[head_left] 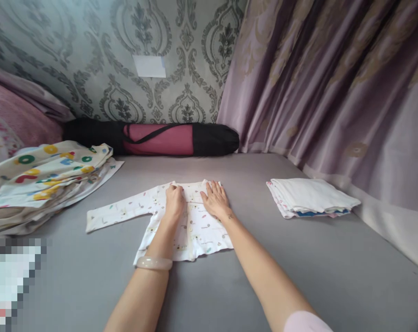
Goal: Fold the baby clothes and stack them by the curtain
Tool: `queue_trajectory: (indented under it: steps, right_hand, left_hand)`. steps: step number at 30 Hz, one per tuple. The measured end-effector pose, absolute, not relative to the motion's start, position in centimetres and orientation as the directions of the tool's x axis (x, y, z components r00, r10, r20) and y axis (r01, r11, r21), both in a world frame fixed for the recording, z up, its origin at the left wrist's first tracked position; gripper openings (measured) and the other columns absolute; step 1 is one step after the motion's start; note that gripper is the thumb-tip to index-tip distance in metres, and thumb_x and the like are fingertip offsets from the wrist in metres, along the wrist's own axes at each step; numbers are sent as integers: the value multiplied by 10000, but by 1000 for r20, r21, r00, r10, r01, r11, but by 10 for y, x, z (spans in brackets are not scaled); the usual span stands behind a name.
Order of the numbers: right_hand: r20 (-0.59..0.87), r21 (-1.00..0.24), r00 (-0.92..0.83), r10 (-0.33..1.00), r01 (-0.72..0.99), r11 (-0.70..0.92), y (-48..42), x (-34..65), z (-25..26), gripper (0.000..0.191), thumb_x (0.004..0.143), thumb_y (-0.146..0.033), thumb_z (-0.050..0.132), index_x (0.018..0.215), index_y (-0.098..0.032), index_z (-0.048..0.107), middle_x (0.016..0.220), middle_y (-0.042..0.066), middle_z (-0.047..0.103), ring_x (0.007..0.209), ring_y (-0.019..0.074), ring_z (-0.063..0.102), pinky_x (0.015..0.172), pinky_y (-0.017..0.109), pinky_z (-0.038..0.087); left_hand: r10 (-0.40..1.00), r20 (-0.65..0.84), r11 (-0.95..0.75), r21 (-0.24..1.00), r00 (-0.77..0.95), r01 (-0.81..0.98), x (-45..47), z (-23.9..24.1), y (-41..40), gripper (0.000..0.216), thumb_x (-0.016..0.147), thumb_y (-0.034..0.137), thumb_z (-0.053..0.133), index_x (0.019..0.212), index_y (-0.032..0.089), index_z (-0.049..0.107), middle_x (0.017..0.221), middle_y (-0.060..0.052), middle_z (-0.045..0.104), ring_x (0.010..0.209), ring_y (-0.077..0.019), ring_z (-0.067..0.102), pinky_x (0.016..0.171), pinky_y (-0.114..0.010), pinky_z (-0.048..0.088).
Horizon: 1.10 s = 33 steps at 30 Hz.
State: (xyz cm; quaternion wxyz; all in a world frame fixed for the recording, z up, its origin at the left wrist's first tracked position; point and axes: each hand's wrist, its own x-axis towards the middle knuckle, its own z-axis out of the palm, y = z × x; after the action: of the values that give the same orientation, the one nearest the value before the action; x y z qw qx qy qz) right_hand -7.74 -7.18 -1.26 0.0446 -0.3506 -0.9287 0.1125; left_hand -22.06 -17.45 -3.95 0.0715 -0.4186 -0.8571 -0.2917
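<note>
1. Little white shirt (200, 233) lay flat on the grey bed (229, 286), one sleeve stretched out to the left
2. Right hand (214, 199) was spread flat with its fingers open, palm pressing the shirt near the collar, gripping nothing
3. Left hand (174, 201) sat on the shirt too, fingers curled at the collar; honestly couldn't tell if it was pinching the cloth
4. Folded white cloths (310, 194) sat well to the right of the shirt, a colourful pile of bedding (46, 173) to the left of it, and a black and red bag (153, 138) behind it
</note>
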Motion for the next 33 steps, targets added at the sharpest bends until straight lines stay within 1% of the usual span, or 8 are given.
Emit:
queue_trajectory:
  steps: [3,5,8,10,18,22,28,33]
  right_hand:
    - [-36,-319,-763,645,621,716,-64,-80,-10,659,995,-481,260,1531,-98,251,1610,119,159,1490,241,53,1194,406,15]
    - [-69,-476,-763,642,591,651,-51,-79,-4,636,992,-483,271,1520,-128,297,1601,85,209,1486,209,108,1198,371,66]
    - [-58,-664,-679,732,573,479,-27,-69,9,633,1011,-439,90,1517,-124,301,1578,75,278,1454,139,236,1167,297,205]
    - [-26,-685,-589,807,599,414,-15,-57,16,672,1000,-384,-23,1521,-71,265,1576,111,275,1444,135,261,1151,292,245]
    - [8,-634,-548,836,644,428,-25,-40,7,508,976,-243,286,1443,-103,431,1473,135,461,1369,183,414,1142,327,284]
    - [63,-583,-628,776,608,539,-45,-52,1,488,965,-194,327,1432,-112,444,1503,128,421,1404,177,351,1156,316,246]
    - [113,-272,-743,660,615,740,-80,-69,3,526,984,-235,299,1473,-53,365,1571,141,287,1476,210,157,1196,340,74]
    - [23,-273,-741,671,641,718,-90,-83,4,604,1000,-356,249,1480,3,324,1571,168,273,1472,248,162,1194,358,68]
  left_hand:
    - [699,348,465,443,-625,766,-222,-34,-176,381,711,48,428,976,73,699,885,-128,630,906,-235,589,923,-366,436]
    - [714,349,442,448,-607,777,-224,-30,-177,360,708,48,427,932,85,707,847,-114,636,887,-228,594,966,-372,416]
    - [741,350,399,457,-573,795,-225,-25,-178,296,715,75,434,813,119,710,754,-89,631,837,-221,601,1006,-380,393]
    - [753,351,376,465,-557,801,-226,-23,-178,274,735,105,434,756,135,706,726,-87,633,832,-225,607,1024,-386,384]
    - [693,281,429,579,-664,693,-226,-13,-187,431,798,152,394,1095,92,700,1106,-169,655,1029,-250,622,945,-331,457]
    - [680,234,460,603,-695,652,-226,-5,-192,418,815,160,408,1105,112,706,1135,-159,660,1043,-255,631,950,-332,455]
    - [686,193,485,597,-701,639,-227,-4,-196,408,806,145,432,1117,118,696,1193,-161,636,1051,-248,630,956,-327,449]
    - [688,209,474,595,-695,649,-230,-9,-196,388,785,168,457,1082,119,703,1149,-169,645,1038,-272,631,955,-358,449]
